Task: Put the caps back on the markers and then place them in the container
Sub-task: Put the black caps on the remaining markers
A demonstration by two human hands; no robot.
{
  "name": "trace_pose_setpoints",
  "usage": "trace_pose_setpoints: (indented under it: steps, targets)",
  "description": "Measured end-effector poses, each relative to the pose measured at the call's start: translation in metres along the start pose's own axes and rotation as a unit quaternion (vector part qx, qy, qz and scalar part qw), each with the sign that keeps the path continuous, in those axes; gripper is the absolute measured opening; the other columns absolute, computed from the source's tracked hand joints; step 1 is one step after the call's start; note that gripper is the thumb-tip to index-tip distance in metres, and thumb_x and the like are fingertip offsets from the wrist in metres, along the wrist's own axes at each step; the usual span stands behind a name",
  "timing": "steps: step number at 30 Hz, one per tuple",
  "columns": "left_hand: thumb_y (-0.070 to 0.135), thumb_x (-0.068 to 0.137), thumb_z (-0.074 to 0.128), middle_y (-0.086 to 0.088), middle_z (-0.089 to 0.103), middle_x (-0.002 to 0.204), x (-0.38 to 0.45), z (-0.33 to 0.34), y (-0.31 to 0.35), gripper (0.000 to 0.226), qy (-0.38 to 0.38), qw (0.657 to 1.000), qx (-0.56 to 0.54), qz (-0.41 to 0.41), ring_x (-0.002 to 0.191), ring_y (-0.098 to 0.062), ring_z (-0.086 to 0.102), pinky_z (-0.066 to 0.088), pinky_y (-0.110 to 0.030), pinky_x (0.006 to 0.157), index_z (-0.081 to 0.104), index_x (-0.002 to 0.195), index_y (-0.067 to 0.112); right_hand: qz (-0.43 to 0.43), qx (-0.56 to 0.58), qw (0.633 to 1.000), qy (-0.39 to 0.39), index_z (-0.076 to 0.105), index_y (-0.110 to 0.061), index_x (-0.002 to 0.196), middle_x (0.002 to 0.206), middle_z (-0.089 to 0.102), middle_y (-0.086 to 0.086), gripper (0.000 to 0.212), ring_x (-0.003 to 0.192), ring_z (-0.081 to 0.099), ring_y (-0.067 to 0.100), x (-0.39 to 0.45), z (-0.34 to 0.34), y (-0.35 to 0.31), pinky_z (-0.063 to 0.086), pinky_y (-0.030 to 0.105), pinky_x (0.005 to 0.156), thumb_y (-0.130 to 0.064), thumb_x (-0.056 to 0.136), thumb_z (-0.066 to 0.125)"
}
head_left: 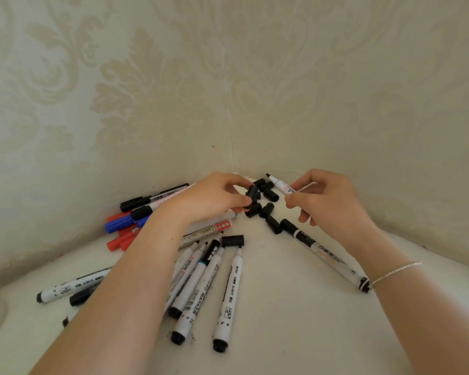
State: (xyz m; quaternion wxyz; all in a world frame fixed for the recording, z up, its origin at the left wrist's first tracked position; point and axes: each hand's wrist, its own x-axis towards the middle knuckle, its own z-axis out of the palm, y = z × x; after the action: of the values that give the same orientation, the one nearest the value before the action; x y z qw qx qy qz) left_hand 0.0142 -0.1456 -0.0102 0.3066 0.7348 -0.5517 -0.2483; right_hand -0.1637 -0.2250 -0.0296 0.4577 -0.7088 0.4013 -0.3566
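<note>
Left hand (211, 197) pinches black cap (251, 194); right hand (328, 201) grips uncapped marker (280, 185); loose caps (268, 209) between.

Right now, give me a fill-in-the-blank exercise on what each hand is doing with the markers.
1. The left hand pinches a black ____.
2. The right hand holds a white marker whose tip is ____.
3. The loose black caps lie in the corner, between the two ____.
4. The silver bracelet sits on the ____ wrist.

Missing words: cap; uncapped; hands; right
</note>
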Motion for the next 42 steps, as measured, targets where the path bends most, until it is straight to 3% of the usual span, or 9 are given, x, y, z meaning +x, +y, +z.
trace_pose_setpoints:
  steps: [4,9,14,19,22,25,28,33,42]
  targets:
    - [0.020,0.088,0.067,0.007,0.072,0.084,0.000,-0.004,-0.002,0.017,0.034,0.999,-0.040,-0.002,0.071,-0.008,0.060,0.048,-0.029,0.076,0.067,0.098,0.034,-0.014,-0.002,1.000,-0.028,0.065,-0.015,0.077,0.072,0.072,0.005,0.009,0.050,0.053,0.018,-0.003,0.002,-0.002,0.041,0.027,0.052,-0.006,0.076,0.068]
    - [0.016,0.085,0.070,0.008,0.066,0.087,0.000,-0.002,0.000,0.020,0.053,0.998,-0.016,0.012,0.076,-0.010,0.057,0.043,-0.021,0.068,0.069,0.098,0.032,-0.017,-0.033,0.998,-0.048,0.066,-0.018,0.074,0.072,0.071,0.004,0.011,0.052,0.054,0.018,-0.004,0.004,-0.001,0.045,0.028,0.052,-0.008,0.076,0.069]
    - [0.011,0.085,0.069,0.003,0.069,0.099,0.000,-0.001,0.002,0.024,0.054,0.998,0.006,0.026,0.094,-0.014,0.065,0.048,-0.028,0.086,0.072,0.098,0.031,-0.017,-0.052,0.997,-0.062,0.065,-0.018,0.075,0.071,0.071,0.003,0.011,0.049,0.056,0.016,-0.003,0.004,0.001,0.047,0.029,0.051,-0.009,0.076,0.071]
    - [0.008,0.088,0.065,0.013,0.067,0.080,-0.003,-0.002,0.006,0.024,0.023,0.999,-0.014,0.035,0.053,0.009,0.054,0.040,-0.011,0.060,0.073,0.103,0.025,-0.025,-0.050,0.995,-0.081,0.066,-0.019,0.073,0.071,0.072,0.001,0.014,0.046,0.055,0.014,-0.003,0.006,0.001,0.049,0.030,0.051,-0.009,0.075,0.074]
    - [0.005,0.091,0.059,-0.001,0.071,0.097,-0.004,-0.004,0.006,0.021,0.003,0.992,-0.125,0.025,0.080,-0.002,0.066,0.053,-0.022,0.080,0.072,0.103,0.017,-0.040,-0.023,0.996,-0.079,0.067,-0.020,0.075,0.073,0.073,-0.001,0.013,0.052,0.059,0.016,-0.004,0.005,-0.001,0.048,0.031,0.054,-0.010,0.075,0.075]
    - [0.003,0.093,0.055,-0.010,0.072,0.098,-0.002,-0.003,0.006,0.018,0.014,0.958,-0.285,0.019,0.088,-0.016,0.070,0.056,-0.020,0.074,0.067,0.105,0.008,-0.063,-0.003,0.996,-0.067,0.068,-0.021,0.078,0.075,0.072,-0.002,0.011,0.053,0.060,0.014,-0.006,0.005,-0.002,0.049,0.032,0.056,-0.012,0.078,0.075]
    - [0.006,0.092,0.059,-0.014,0.073,0.101,-0.001,0.001,0.009,0.015,0.045,0.935,-0.353,0.014,0.090,-0.023,0.072,0.057,-0.022,0.074,0.067,0.105,0.007,-0.073,0.016,0.996,-0.042,0.068,-0.024,0.075,0.074,0.072,-0.003,0.015,0.051,0.059,0.013,-0.006,0.008,-0.002,0.048,0.030,0.053,-0.011,0.079,0.074]
    - [0.009,0.091,0.062,-0.014,0.073,0.103,-0.001,0.008,0.016,0.022,0.064,0.932,-0.356,0.018,0.093,-0.024,0.072,0.058,-0.023,0.075,0.068,0.112,0.009,-0.063,0.052,0.997,-0.012,0.069,-0.021,0.075,0.072,0.071,0.000,0.014,0.046,0.053,0.013,-0.009,0.013,-0.001,0.042,0.021,0.045,-0.008,0.079,0.073]
    - [0.008,0.086,0.068,-0.013,0.074,0.099,0.000,0.014,0.021,0.028,0.076,0.942,-0.326,0.018,0.090,-0.021,0.072,0.058,-0.021,0.074,0.066,0.114,0.011,-0.055,0.049,0.997,0.008,0.068,-0.027,0.073,0.071,0.070,0.001,0.016,0.050,0.052,0.015,-0.012,0.017,-0.002,0.043,0.026,0.048,-0.013,0.080,0.073]
